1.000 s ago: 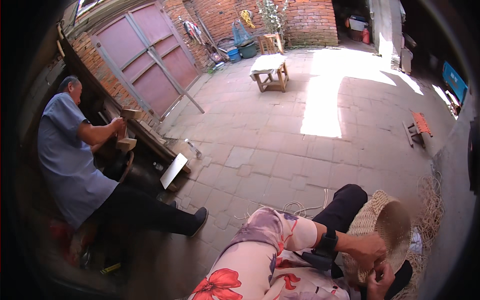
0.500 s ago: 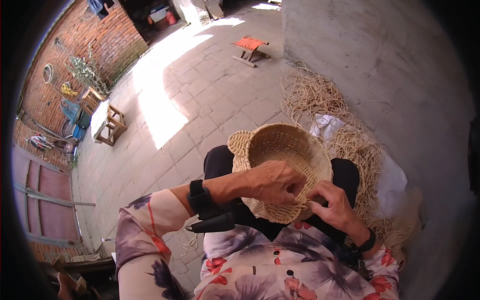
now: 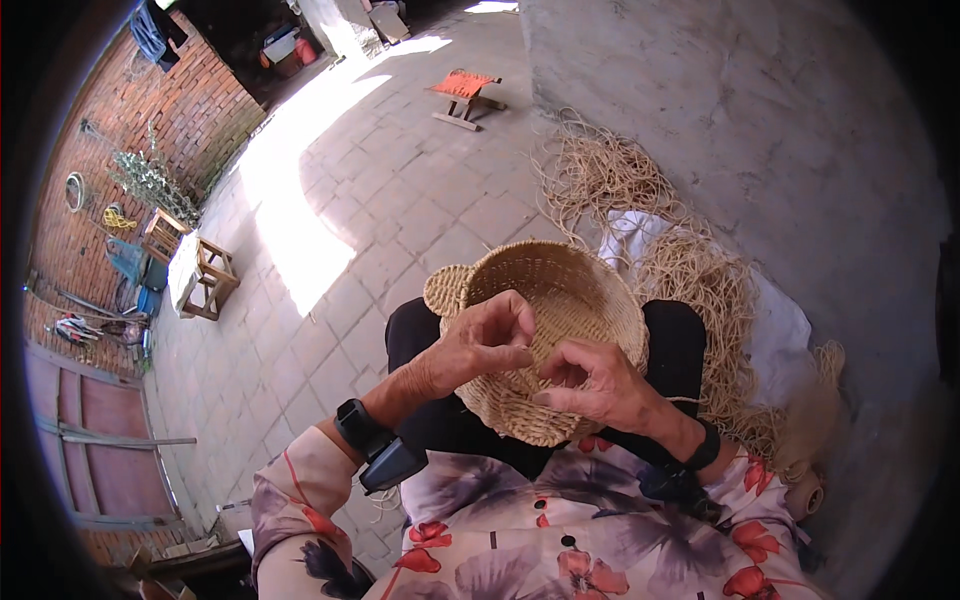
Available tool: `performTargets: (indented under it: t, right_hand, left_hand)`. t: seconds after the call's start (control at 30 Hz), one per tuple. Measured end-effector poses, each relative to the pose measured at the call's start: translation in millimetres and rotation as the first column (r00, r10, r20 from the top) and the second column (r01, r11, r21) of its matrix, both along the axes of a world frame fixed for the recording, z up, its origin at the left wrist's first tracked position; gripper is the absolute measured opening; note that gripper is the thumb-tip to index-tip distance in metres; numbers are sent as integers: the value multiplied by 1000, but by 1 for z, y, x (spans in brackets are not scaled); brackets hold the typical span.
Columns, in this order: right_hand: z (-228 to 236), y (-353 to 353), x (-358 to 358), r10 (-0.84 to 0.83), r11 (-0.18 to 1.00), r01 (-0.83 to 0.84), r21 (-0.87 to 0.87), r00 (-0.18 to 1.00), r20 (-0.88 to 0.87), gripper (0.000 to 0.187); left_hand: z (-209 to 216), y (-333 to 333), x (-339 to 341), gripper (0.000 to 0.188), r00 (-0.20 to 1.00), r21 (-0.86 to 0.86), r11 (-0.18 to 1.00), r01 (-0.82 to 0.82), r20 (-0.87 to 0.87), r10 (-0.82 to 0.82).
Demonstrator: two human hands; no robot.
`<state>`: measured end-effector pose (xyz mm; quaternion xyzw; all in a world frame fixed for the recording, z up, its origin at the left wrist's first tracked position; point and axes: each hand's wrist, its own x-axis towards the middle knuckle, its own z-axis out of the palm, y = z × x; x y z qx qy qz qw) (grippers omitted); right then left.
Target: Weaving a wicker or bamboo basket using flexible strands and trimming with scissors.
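Note:
A round basket (image 3: 575,290) woven from pale straw-coloured cord rests on my lap between my knees, its mouth tilted up. A flat round woven lobe (image 3: 447,290) sticks out at its left side. Above the near part of the basket, my left hand (image 3: 488,338) curls with thumb and fingers drawn together. Just right of it, lower over the near rim, my right hand (image 3: 597,383) is also closed in a pinch. A small gap separates the two hands. Whatever lies between the fingertips is too fine to make out. A thin pale strand shows beside my right wrist.
Heaps of loose cord (image 3: 700,290) lie on white sheeting (image 3: 780,345) along the grey wall (image 3: 720,120) at right. Ahead stands a folding stool (image 3: 465,95) with an orange seat. A wooden stool (image 3: 207,275) stands left on the paved floor.
My hands have come up off the near rim and moved apart, the left one turning upward. The view has shifted slightly to the right.

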<state>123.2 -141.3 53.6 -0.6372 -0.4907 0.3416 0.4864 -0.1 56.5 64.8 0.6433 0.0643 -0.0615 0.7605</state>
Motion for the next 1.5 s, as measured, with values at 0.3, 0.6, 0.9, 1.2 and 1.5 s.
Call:
performTargets:
  t: [0.3,0.6,0.9,1.2,1.5]
  right_hand:
    - [-39,0,-17,-37,997,0,-78,880,-474,14]
    - [-36,2,-1,-10,1000,-7,-23,773,-634,13]
    - [-39,-3,8,-49,995,100,29,696,-717,21]
    - [-35,-13,19,-4,999,32,32,759,-651,25]
    - [-16,3,-10,55,998,-55,2,995,-81,18]
  left_hand:
    - [-21,-16,-30,17,991,450,885,-121,111,79]
    - [-16,-23,-37,19,962,711,698,-88,243,-126]
    - [-13,-23,-23,18,998,329,944,-27,-44,44]
    - [-9,-30,-21,11,998,31,998,-55,-10,55]
    - [-4,-19,-18,11,984,-8,985,-174,-30,173]
